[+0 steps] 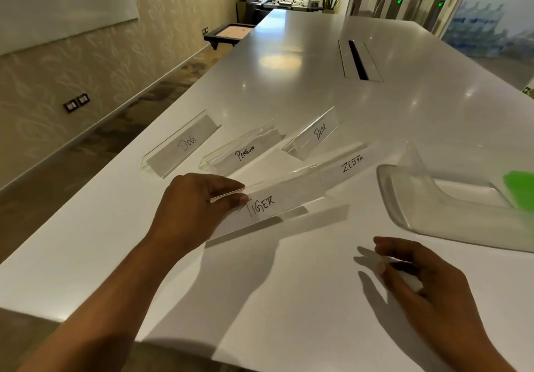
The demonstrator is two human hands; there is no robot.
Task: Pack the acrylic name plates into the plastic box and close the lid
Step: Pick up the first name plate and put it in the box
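Right hand [416, 279]: seen nearest the camera, on the near side of the plastic box [450, 212]; fingers loosely curled above the table [289, 299], nothing gripped; whether the fingertips touch the surface cannot be told.
Left hand [196, 210]: placed left of the plastic box, closed in a pinch on the left end of the Tiger plate [271, 204], thumb below and fingers on the upper edge.
Tiger plate: held tilted, its far end pointed toward the box; a shadow is cast on the table beneath it, so it appears lifted.
Zebra plate [346, 166]: found just left of the box's far corner, beyond the Tiger plate; blurred, its exact seating cannot be told.
Bear plate [315, 136]: set on the table further from the box, beyond the Zebra plate.
Penguin plate [242, 152]: set left of the Bear plate, apart from it.
Dog plate [182, 146]: set farthest left from the box.
Plastic box: clear, lying open at the right edge of the view, partly cut off; a green part [520, 189] is seen inside or behind it.
Plates in box: none visible.
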